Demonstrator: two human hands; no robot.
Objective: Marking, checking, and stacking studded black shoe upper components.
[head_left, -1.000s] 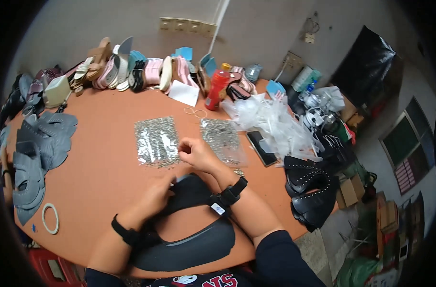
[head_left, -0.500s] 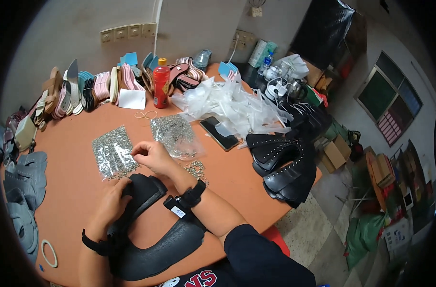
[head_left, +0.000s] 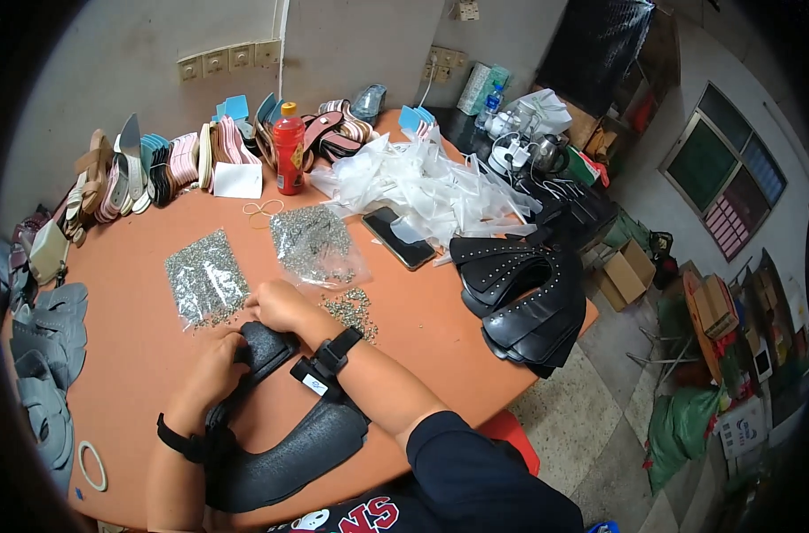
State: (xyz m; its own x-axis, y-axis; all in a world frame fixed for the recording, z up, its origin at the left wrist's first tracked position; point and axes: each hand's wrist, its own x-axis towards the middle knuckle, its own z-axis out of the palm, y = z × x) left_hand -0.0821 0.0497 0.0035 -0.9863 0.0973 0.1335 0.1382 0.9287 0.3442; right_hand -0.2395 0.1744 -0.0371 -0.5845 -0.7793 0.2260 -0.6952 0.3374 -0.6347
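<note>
Your left hand (head_left: 216, 373) lies on the long black curved shoe piece (head_left: 289, 444), and its fingers are curled down around the top end of that piece, holding it. Your right hand (head_left: 280, 306) rests just past that same top end, with its fingers bent and pinched close together at the tips; you cannot tell if they hold one of the tiny studs, because that is too small to see. The black piece lies flat on the orange worktop (head_left: 422, 329), right under your fingers, and it runs back under your right wrist toward your body. Just beyond your left fingers sits a clear bag of small silver studs (head_left: 204, 286). Just beyond your right fingers sits a second bag of studs (head_left: 314, 242), and a little loose heap of studs (head_left: 351, 306) lies beside your right fingers, on the side away from your left hand. Farther out from your right fingers are a dark phone (head_left: 400, 238), a pile of clear plastic bags (head_left: 422, 182) and a stack of black studded pieces (head_left: 520, 293). Far past your fingers stands a red bottle (head_left: 289, 160) in front of a row of sandals (head_left: 164, 164). Well out from your left fingers lie grey soles (head_left: 44, 355).
</note>
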